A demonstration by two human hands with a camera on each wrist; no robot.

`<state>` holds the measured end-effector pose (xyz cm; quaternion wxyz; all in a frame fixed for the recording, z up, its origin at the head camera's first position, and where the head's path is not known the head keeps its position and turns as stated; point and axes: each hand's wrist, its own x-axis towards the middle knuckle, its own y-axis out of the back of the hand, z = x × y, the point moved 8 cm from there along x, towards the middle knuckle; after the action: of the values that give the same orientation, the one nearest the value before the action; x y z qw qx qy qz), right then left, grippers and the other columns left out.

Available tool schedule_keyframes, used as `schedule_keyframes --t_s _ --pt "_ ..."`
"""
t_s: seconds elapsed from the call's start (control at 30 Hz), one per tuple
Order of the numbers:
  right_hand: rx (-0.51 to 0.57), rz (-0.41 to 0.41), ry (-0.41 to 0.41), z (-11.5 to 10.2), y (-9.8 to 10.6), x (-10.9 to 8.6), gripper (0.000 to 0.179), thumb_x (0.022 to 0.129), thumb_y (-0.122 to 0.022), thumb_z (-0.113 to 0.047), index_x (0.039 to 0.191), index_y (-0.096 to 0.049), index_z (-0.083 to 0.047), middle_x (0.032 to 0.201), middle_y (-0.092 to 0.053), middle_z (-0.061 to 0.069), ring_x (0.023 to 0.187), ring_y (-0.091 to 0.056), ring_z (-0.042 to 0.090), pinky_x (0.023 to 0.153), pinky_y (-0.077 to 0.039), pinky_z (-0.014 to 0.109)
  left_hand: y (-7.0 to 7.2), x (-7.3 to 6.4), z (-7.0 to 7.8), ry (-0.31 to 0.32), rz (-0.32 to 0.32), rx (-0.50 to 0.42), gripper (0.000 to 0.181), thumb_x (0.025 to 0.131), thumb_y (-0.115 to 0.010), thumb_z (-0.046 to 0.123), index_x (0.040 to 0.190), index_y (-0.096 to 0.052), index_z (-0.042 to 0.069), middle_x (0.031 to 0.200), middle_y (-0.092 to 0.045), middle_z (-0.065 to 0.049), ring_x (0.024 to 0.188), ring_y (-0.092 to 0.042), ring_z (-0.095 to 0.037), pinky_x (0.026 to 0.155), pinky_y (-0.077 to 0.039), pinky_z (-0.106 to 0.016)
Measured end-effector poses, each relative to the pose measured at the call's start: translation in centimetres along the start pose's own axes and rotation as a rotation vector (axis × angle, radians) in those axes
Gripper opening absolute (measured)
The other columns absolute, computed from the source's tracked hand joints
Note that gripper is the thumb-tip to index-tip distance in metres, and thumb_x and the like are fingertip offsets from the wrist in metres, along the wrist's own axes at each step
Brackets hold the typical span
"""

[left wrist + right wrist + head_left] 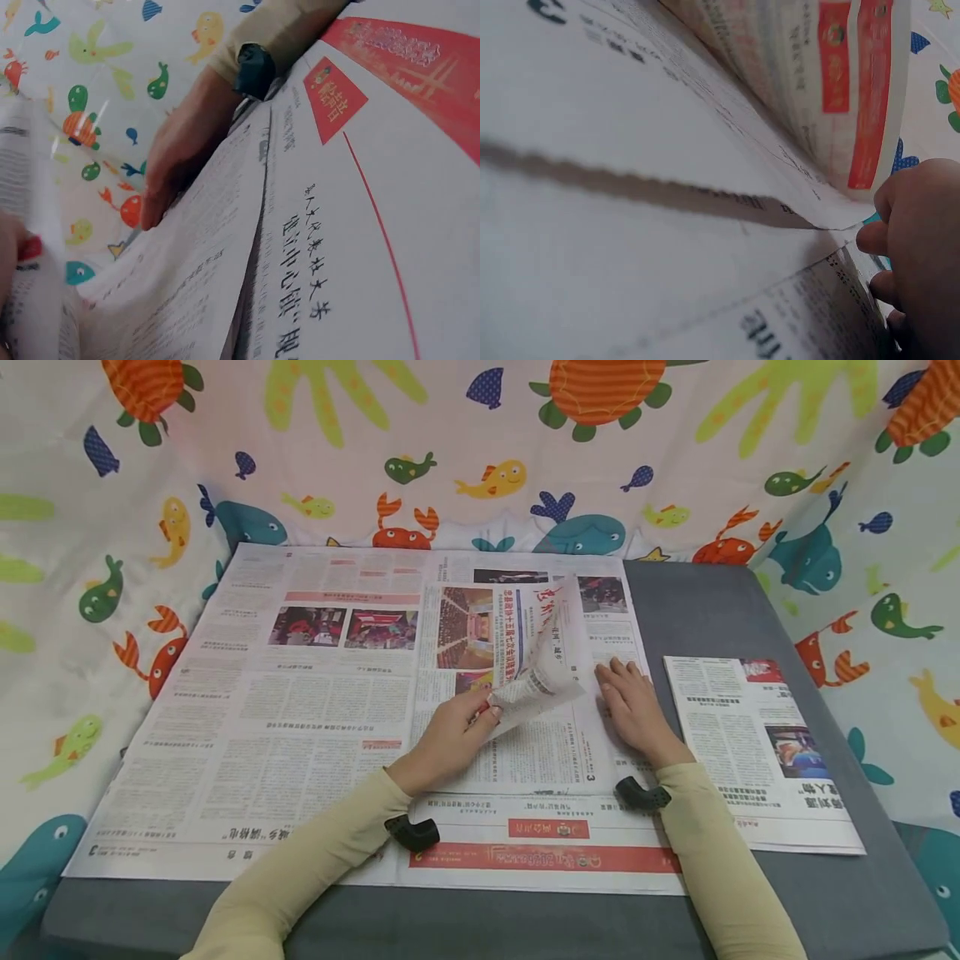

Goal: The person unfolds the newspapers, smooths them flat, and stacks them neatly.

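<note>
My left hand (453,722) pinches a lifted, curled newspaper page (536,693) between thumb and fingers, above the middle of a folded newspaper (540,760). In the left wrist view only a sliver of the left fingers (9,259) shows beside the raised page. My right hand (633,706) rests at the right side of the folded newspaper, palm down with its fingers extended forward. Seen from the right wrist, the right fingers (885,240) lie right at the paper's edge. Beneath everything, larger newspaper sheets (322,702) lie spread flat.
A grey table (690,602) carries the papers. Another folded newspaper (750,752) lies to the right, beside the right forearm. A patterned cloth (450,435) with sea animals hangs behind and at both sides. Black bands (412,833) sit on both wrists.
</note>
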<state>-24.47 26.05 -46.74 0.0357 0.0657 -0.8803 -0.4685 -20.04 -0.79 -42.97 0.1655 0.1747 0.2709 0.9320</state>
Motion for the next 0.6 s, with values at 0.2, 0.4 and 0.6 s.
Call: schedule_keyframes --t_s 0.2,0.4,0.6 --pt "-0.034 -0.002 0.029 0.0 -0.2 0.1 0.055 0.108 -0.038 -0.031 0.154 -0.041 -0.001 0.166 -0.023 0.028 0.155 -0.009 0.054 0.123 -0.004 0.069 2.3 -0.9 -0.4 0.055 0.151 -0.193 0.029 0.107 -0.052 0.022 0.081 -0.053 0.01 0.071 -0.047 -0.004 0.061 -0.037 -0.011 0.059 -0.033 -0.025" --pt "-0.012 0.019 0.03 0.0 -0.1 0.0 0.06 0.11 -0.025 -0.035 0.147 -0.049 0.006 0.165 -0.023 0.029 0.156 -0.008 0.052 0.124 -0.002 0.067 4.2 -1.9 -1.0 0.095 0.278 -0.308 0.028 0.108 -0.05 0.019 0.084 -0.056 0.006 0.072 -0.046 -0.003 0.061 -0.04 -0.011 0.058 -0.033 -0.024" --pt "-0.065 -0.003 0.041 0.0 -0.1 0.1 0.054 0.108 -0.035 -0.031 0.145 -0.053 0.004 0.165 -0.024 0.03 0.155 -0.011 0.055 0.123 -0.004 0.07 6.2 -3.0 -1.4 0.088 0.381 -0.327 0.031 0.109 -0.046 0.014 0.079 -0.047 0.006 0.067 -0.037 0.002 0.059 -0.032 -0.006 0.058 -0.029 -0.023"
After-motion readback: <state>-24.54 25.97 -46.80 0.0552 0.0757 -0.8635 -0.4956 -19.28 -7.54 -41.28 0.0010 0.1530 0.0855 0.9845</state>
